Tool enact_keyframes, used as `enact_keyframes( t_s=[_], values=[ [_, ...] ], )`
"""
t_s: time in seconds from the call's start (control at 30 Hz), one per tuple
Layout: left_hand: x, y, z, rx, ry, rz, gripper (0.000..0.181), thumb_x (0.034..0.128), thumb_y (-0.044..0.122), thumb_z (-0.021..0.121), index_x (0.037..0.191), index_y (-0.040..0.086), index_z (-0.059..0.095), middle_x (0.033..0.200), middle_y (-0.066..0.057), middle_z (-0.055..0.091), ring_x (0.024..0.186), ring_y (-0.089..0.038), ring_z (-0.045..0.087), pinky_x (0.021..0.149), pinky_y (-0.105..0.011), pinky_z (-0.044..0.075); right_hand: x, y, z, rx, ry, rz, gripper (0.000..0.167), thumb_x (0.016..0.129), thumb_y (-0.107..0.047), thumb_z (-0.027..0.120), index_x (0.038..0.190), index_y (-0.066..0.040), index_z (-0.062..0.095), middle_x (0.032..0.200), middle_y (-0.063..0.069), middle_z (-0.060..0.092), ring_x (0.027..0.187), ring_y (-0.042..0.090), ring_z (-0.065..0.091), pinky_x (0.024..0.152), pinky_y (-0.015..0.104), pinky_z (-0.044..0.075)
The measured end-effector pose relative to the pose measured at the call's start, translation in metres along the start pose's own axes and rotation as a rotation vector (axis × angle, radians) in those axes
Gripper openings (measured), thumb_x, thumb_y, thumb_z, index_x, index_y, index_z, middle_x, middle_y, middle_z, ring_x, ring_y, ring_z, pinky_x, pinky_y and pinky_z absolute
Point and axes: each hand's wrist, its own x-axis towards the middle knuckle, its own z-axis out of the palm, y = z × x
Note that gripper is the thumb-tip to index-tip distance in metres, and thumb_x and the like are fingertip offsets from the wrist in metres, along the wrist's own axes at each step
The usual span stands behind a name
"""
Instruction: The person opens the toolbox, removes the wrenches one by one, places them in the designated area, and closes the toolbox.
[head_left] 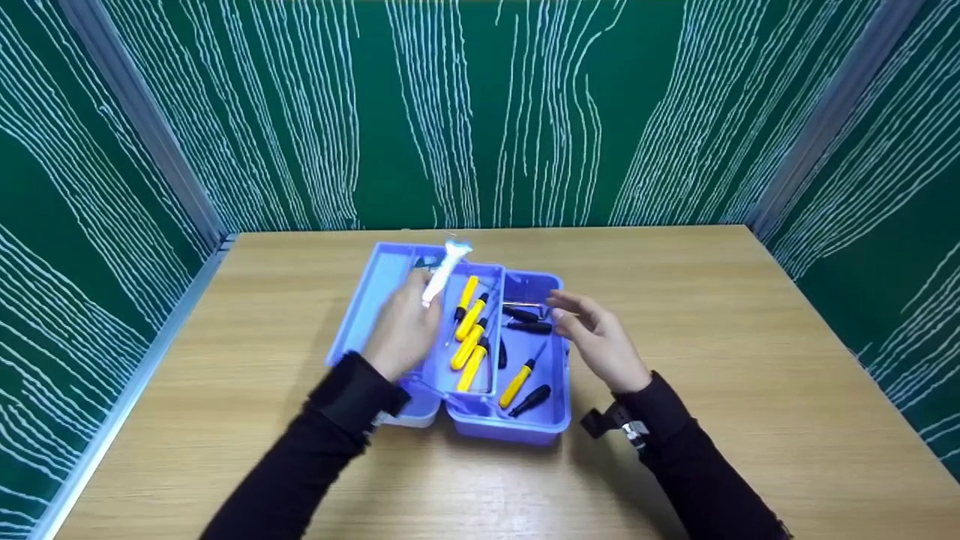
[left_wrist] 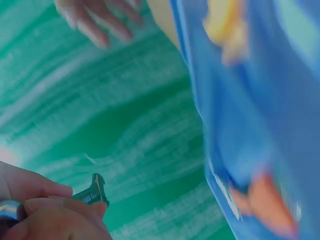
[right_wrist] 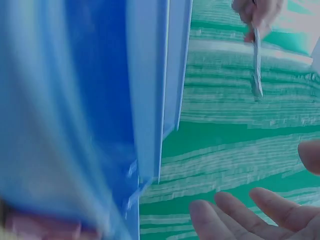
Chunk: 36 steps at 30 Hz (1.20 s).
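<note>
The left hand [head_left: 405,326] gripped a wrench [head_left: 444,274] over the box [head_left: 510,430]; the right hand [head_left: 604,349], fingers loosely spread, held nothing and hovered by the box's right rim

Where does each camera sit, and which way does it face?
Head: on the head, facing forward and down at the box and table; left hand, right hand and sleeves show.
Left wrist: on that wrist, facing the box and wall; left hand pinches a tool at lower left, right hand at top.
Right wrist: on that wrist, facing the box and wall; right hand at lower right, left hand at upper right.
Wrist views share box, tool and both hands.
</note>
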Motion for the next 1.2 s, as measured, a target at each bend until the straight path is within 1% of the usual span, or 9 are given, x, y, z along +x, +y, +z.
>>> enact_keyframes(
  t_s=[0.07, 0.2, 0.37, 0.5, 0.63, 0.77, 0.97, 1.1, 1.2],
  values=[
    [-0.006, 0.004, 0.013, -0.018, -0.011, 0.031, 0.025, 0.0986, 0.006, 0.049, 0.122, -0.002, 0.053, 0.084, -0.011, 0.057, 0.063, -0.016, 0.048, 0.052, -0.027, 0.043, 0.0, -0.002, 0.009, 0.037, -0.022, -0.002, 0.039, 0.101, -0.008, 0.049, 0.138, 0.007, 0.047, 0.139, 0.025, 0.053, 0.124, 0.027, 0.056, 0.102, 0.037, 0.05],
    [-0.016, 0.009, 0.038, -0.023, -0.038, 0.093, 0.021, 0.0986, 0.008, 0.05, 0.117, -0.002, 0.053, 0.078, -0.007, 0.055, 0.06, -0.015, 0.046, 0.049, -0.026, 0.041, 0.0, -0.004, 0.025, 0.103, -0.052, 0.0, 0.037, 0.102, -0.009, 0.047, 0.134, 0.01, 0.048, 0.134, 0.027, 0.055, 0.118, 0.022, 0.061, 0.098, 0.032, 0.053],
    [-0.024, 0.012, 0.065, -0.02, -0.035, 0.187, 0.011, 0.0978, 0.006, 0.051, 0.106, -0.001, 0.052, 0.074, -0.003, 0.051, 0.061, -0.015, 0.046, 0.052, -0.027, 0.04, 0.001, -0.002, 0.04, 0.152, -0.036, 0.018, 0.029, 0.103, -0.011, 0.046, 0.12, 0.011, 0.055, 0.119, 0.021, 0.065, 0.106, 0.016, 0.066, 0.091, 0.031, 0.056],
    [-0.026, 0.013, 0.081, -0.006, -0.026, 0.206, 0.008, 0.0987, 0.008, 0.051, 0.103, 0.001, 0.052, 0.078, -0.005, 0.054, 0.067, -0.016, 0.049, 0.057, -0.027, 0.042, 0.0, -0.001, 0.048, 0.223, 0.013, 0.024, 0.017, 0.102, -0.008, 0.046, 0.098, 0.005, 0.057, 0.096, 0.006, 0.068, 0.091, 0.011, 0.067, 0.084, 0.03, 0.058],
    [-0.027, 0.013, 0.094, 0.019, 0.007, 0.195, 0.009, 0.0995, 0.011, 0.051, 0.101, 0.002, 0.051, 0.079, -0.006, 0.056, 0.069, -0.017, 0.052, 0.059, -0.029, 0.043, -0.001, 0.0, 0.051, 0.258, 0.011, 0.03, 0.017, 0.102, -0.006, 0.045, 0.089, -0.002, 0.055, 0.089, 0.002, 0.064, 0.086, 0.009, 0.066, 0.079, 0.026, 0.058],
    [-0.027, 0.01, 0.102, 0.025, 0.034, 0.195, 0.009, 0.0988, 0.01, 0.052, 0.098, 0.002, 0.05, 0.075, -0.005, 0.055, 0.068, -0.019, 0.053, 0.058, -0.029, 0.043, -0.002, 0.002, 0.052, 0.261, 0.005, 0.061, 0.017, 0.103, -0.007, 0.045, 0.09, -0.001, 0.054, 0.09, 0.001, 0.064, 0.084, 0.006, 0.065, 0.074, 0.021, 0.055],
    [-0.028, 0.009, 0.104, 0.007, -0.013, 0.155, 0.011, 0.0992, 0.014, 0.053, 0.1, 0.004, 0.051, 0.075, -0.004, 0.056, 0.068, -0.018, 0.054, 0.058, -0.026, 0.041, -0.004, 0.001, 0.051, 0.293, 0.011, 0.112, 0.019, 0.102, -0.009, 0.043, 0.086, -0.005, 0.052, 0.082, -0.004, 0.065, 0.076, 0.004, 0.062, 0.067, 0.019, 0.052],
    [-0.029, 0.009, 0.101, -0.016, -0.033, 0.174, 0.013, 0.0962, 0.016, 0.059, 0.098, 0.007, 0.051, 0.074, -0.001, 0.054, 0.065, -0.013, 0.048, 0.056, -0.022, 0.036, -0.004, -0.002, 0.045, 0.298, -0.011, 0.135, 0.02, 0.103, -0.01, 0.04, 0.09, -0.005, 0.054, 0.08, -0.004, 0.066, 0.073, 0.005, 0.061, 0.067, 0.02, 0.051],
    [-0.03, 0.009, 0.096, -0.03, -0.035, 0.205, 0.016, 0.0933, 0.017, 0.065, 0.098, 0.006, 0.053, 0.075, -0.001, 0.055, 0.066, -0.012, 0.049, 0.057, -0.021, 0.038, -0.002, -0.003, 0.037, 0.294, -0.02, 0.14, 0.022, 0.104, -0.011, 0.036, 0.097, -0.002, 0.055, 0.083, -0.003, 0.068, 0.075, 0.007, 0.064, 0.07, 0.022, 0.054]
  ],
)
